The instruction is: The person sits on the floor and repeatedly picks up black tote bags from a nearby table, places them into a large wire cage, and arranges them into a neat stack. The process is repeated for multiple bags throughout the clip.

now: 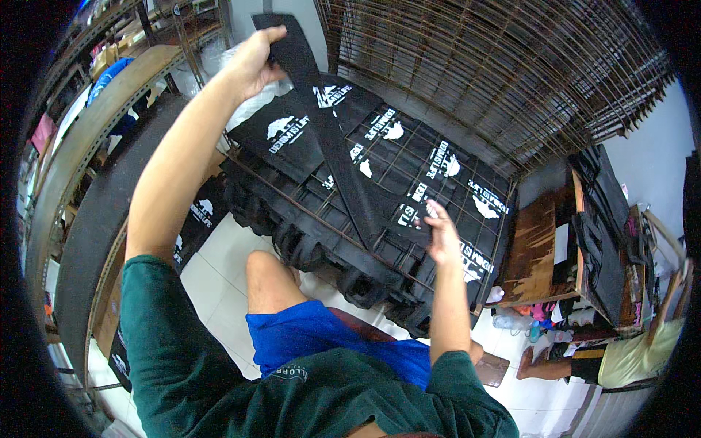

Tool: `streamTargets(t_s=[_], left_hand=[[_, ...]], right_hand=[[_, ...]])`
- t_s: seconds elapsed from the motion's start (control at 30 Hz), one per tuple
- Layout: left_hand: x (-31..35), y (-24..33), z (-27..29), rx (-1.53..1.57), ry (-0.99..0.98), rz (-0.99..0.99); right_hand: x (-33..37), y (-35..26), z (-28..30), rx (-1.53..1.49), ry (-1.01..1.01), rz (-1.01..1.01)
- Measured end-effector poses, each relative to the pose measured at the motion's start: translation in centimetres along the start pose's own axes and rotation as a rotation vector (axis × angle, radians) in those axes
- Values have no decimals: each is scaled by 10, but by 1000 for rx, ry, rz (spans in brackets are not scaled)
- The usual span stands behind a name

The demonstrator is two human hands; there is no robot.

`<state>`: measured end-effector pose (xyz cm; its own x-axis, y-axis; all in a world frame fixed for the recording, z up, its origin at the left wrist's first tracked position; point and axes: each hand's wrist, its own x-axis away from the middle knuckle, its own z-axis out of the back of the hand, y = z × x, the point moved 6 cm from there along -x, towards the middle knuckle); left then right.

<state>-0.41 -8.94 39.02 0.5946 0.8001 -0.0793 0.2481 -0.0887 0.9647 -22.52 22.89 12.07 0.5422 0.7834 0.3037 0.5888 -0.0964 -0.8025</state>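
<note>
My left hand [255, 62] is raised at the far left, its thumb and fingers closed on the upper end of a long black fabric piece [310, 98]. The piece hangs slantwise down to the right over a wire rack. My right hand [442, 237] is over the rack's right half with its fingers apart, near a printed black fabric panel [416, 212]; whether it touches the panel I cannot tell. More black panels with white prints lie on the rack, among them one [281, 139] below my left hand.
Dark bundled fabric [292, 241] hangs along the rack's near edge. A wire grid [496, 66] rises behind. At left stand metal-edged shelves [139, 69]; at right is a wooden cabinet [537, 248] draped with dark cloth. Another person [642, 350] is at the lower right.
</note>
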Motion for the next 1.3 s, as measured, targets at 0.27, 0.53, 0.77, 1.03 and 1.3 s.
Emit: streamTargets(t_s=[0.27, 0.53, 0.77, 1.03, 1.3], left_hand=[[-120, -180, 18, 244, -62, 260], [-208, -305, 47, 116, 215, 284], [-263, -425, 66, -513, 450, 207], [-297, -441, 67, -1078, 354, 113], [-297, -437, 79, -1034, 261, 159]], right_hand=[[-87, -125, 96, 459, 333, 321], [-207, -170, 147, 567, 310, 389], [-331, -145, 158, 914, 468, 291], [-381, -140, 195, 887, 448, 372], [-397, -129, 231, 908, 458, 358]])
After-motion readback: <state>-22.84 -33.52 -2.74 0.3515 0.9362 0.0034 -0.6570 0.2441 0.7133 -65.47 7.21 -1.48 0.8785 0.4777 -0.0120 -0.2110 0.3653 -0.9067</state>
